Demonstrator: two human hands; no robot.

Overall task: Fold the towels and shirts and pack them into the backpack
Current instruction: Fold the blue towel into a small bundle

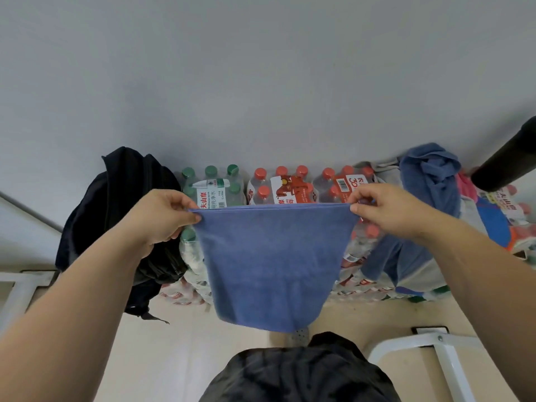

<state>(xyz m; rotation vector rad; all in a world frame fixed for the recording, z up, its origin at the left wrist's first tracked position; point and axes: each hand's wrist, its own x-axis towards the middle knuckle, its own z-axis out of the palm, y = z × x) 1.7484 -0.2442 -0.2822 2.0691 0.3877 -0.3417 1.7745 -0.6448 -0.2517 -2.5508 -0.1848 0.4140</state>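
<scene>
A blue towel (272, 262) hangs in the air in front of me, stretched flat by its top edge. My left hand (162, 216) pinches its top left corner and my right hand (388, 210) pinches its top right corner. A black backpack (116, 210) leans against the wall at the left, beside the stacked water bottles. A heap of blue cloth (429, 181) and other garments lies on the bottle packs at the right, with more blue fabric (406, 262) hanging down below it.
Shrink-wrapped packs of water bottles (278, 184) with green and red caps are stacked along the grey wall. White metal frame legs (443, 352) stand at the lower right and at the lower left (17, 288). A dark cylinder (504, 158) juts in at the right edge.
</scene>
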